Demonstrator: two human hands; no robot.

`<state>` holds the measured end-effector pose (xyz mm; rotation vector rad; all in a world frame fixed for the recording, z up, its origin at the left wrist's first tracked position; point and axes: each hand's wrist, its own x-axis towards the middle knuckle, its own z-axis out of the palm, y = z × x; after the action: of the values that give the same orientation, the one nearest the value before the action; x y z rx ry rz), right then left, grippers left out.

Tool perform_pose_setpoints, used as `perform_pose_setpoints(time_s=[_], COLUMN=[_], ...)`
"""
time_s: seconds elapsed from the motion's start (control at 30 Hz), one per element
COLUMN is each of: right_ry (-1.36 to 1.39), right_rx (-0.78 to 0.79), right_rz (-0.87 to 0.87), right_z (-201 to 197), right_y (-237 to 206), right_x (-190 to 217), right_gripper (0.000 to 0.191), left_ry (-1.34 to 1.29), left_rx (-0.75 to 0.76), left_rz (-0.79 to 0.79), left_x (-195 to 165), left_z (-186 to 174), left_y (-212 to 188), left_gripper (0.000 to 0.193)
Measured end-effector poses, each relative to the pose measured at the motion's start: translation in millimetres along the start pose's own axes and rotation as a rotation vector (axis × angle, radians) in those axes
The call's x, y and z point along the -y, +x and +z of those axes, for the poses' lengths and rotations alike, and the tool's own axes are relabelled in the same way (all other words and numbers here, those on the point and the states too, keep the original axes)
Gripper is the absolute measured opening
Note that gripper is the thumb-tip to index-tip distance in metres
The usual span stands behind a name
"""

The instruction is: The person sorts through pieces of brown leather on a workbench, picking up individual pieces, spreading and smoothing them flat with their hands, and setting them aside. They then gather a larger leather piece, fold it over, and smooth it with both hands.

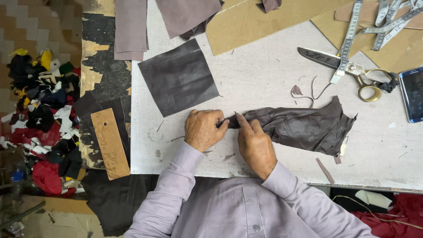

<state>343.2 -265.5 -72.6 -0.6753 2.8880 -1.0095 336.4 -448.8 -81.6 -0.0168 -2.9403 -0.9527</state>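
**Both hands pinch the narrow end of a dark leather piece**

The dark brown leather piece (304, 125) lies on the white table (264, 83) at centre frame, its narrow left end caught where both grips meet. The left hand (203, 129) is curled, its grip closed on that tip. The right hand (254, 143) lies knuckles-up, forefinger and thumb pinching the same end. The leather's long axis runs left to right, widening toward the ragged right edge below the scissors (348, 68).

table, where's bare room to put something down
Bare table lies between the dark square and the scissors, and right of the leather piece below the phone. The top right, with cardboard and tape measure, is crowded.
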Motion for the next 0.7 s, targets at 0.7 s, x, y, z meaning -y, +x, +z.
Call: perform_pose_setpoints(time_s=[0.7], right_ry=[0.095], right_rx=[0.233], right_rz=[0.045], right_z=[-54.9], right_y=[-49.8], right_x=[-17.5], right_gripper=[0.057], left_ry=[-0.040], left_rx=[-0.118], left_rz=[0.168], left_x=[20.6], left_z=[-24.8], left_y=[-21.5], left_gripper=[0.019])
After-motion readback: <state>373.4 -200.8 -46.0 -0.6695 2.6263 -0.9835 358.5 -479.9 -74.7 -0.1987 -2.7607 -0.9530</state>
